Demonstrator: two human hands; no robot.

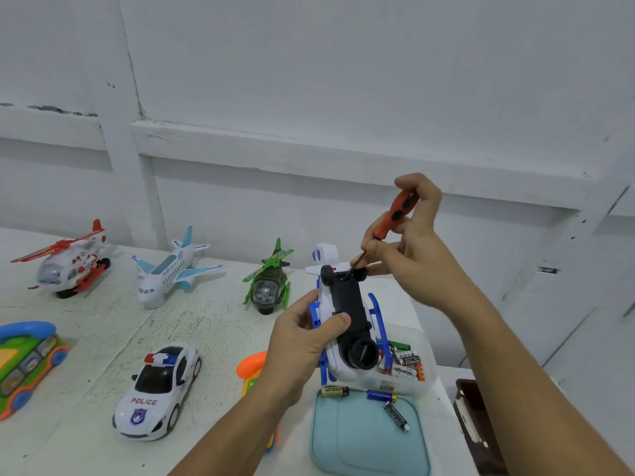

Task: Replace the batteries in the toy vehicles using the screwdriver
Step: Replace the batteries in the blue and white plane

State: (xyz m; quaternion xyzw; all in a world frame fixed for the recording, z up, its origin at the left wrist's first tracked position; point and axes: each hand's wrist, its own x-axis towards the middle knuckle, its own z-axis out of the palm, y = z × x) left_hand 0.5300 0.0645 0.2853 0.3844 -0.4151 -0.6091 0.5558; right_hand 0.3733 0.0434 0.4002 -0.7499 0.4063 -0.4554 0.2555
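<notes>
Clamping upturned toy helicopter (350, 304) in left grip (302, 348); pinching orange screwdriver (395, 214) in right grip (412, 255), tip-down on underside just below.

White table (213, 324), police car (156, 393), airplane (171, 269), green helicopter (268, 280), perhaps teal tray (360, 441)

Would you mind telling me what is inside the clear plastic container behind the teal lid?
Loose batteries lie in the clear container; the white and blue toy helicopter in the left hand covers its left part, so what lies there is hidden.

Three helicopters (68, 266) (266, 283) (347, 314), one plane (171, 273), one police car (158, 393).
</notes>
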